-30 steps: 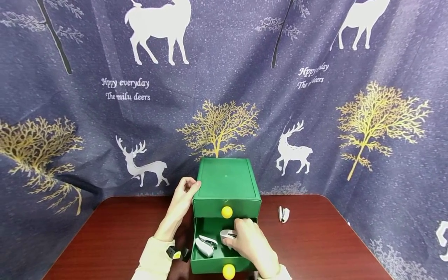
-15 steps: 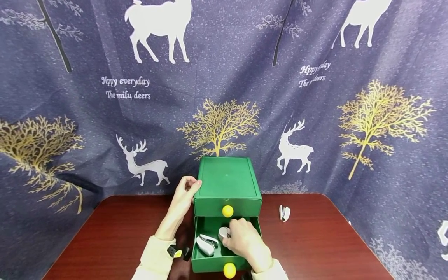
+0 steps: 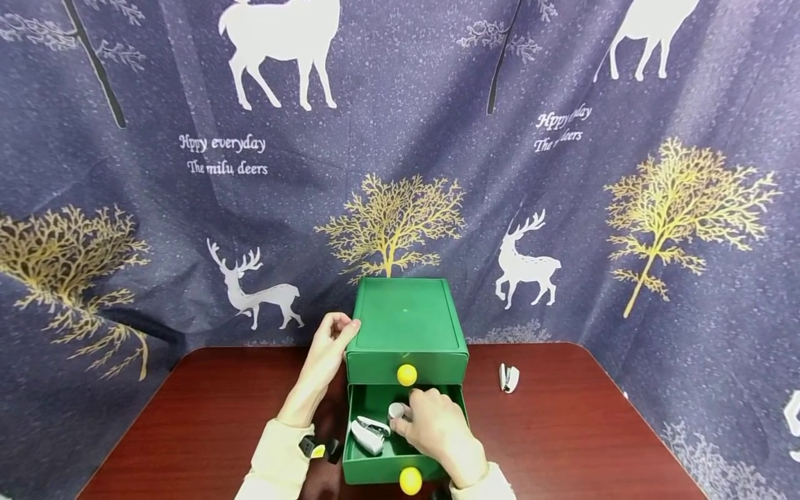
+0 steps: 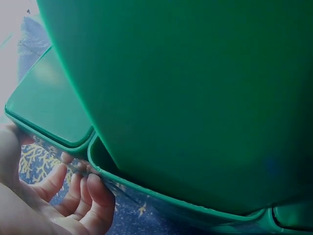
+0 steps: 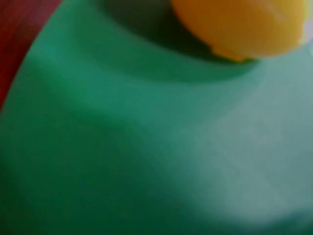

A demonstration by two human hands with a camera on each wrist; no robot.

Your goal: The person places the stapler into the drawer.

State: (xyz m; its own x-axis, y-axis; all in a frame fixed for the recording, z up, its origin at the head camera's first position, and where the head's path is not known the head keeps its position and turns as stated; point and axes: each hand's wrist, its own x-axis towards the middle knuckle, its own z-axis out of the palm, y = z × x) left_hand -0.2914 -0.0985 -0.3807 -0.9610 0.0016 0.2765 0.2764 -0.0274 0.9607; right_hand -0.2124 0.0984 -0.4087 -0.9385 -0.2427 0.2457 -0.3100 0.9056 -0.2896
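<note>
A small green drawer cabinet [image 3: 403, 316] stands on the table, its lower drawer [image 3: 378, 472] pulled out. My left hand [image 3: 325, 351] rests against the cabinet's left side. In the left wrist view its thumb touches the cabinet's edge, while the loosely bent fingers [image 4: 100, 196] lie along the side wall. Inside the lower drawer, my right hand [image 3: 434, 423] grips a white stapler [image 3: 396, 411], mostly hidden by the fingers. Left of it in the drawer lies another white stapler [image 3: 369, 436]. The right wrist view shows only the drawer front [image 5: 146, 137] and its yellow knob [image 5: 244, 24], not the hand.
A third white stapler [image 3: 509, 378] lies on the reddish-brown table [image 3: 550, 430], right of the cabinet. The upper drawer, with its yellow knob [image 3: 407, 375], is closed above the right hand. A dark blue patterned cloth [image 3: 400, 139] hangs behind the table.
My right hand has shifted slightly left and turned the stapler it holds, so only its rounded end shows now. The left hand stays against the cabinet.
</note>
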